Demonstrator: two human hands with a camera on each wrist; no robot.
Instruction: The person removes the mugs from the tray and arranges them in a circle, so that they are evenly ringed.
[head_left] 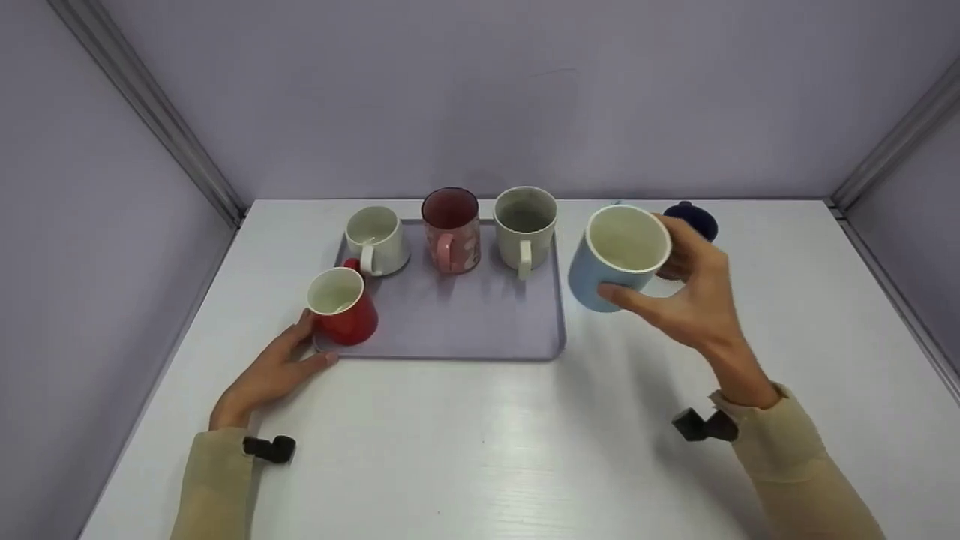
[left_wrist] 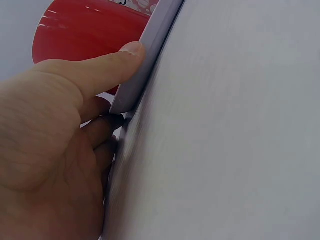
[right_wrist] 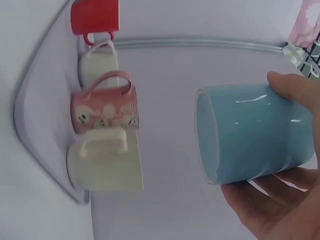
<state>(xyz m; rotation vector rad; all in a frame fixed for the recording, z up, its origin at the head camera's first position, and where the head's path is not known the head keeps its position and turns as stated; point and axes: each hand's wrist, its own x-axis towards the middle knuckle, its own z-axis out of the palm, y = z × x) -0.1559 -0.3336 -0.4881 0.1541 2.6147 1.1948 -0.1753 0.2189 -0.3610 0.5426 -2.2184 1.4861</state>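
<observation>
My right hand [head_left: 694, 292] holds a light blue mug [head_left: 611, 279] with a cream inside, raised beside the right edge of the lilac tray [head_left: 465, 322]. The right wrist view shows thumb and fingers round the mug's sides, its flat base facing the tray. At the tray's front left corner, my left hand [head_left: 274, 371] grips the rim; in the left wrist view the thumb presses the rim [left_wrist: 132, 90] while the other fingers curl at its outer side. A red mug [head_left: 351, 319] stands upright in that corner, right by the fingers.
Along the tray's back stand a white mug [head_left: 390, 251], a pink patterned mug [head_left: 461, 247] and a cream mug [head_left: 517, 244]. A dark blue object [head_left: 694, 217], partly hidden by my right hand, is on the white table [head_left: 480, 450]. Lilac panels [head_left: 480, 97] enclose the table.
</observation>
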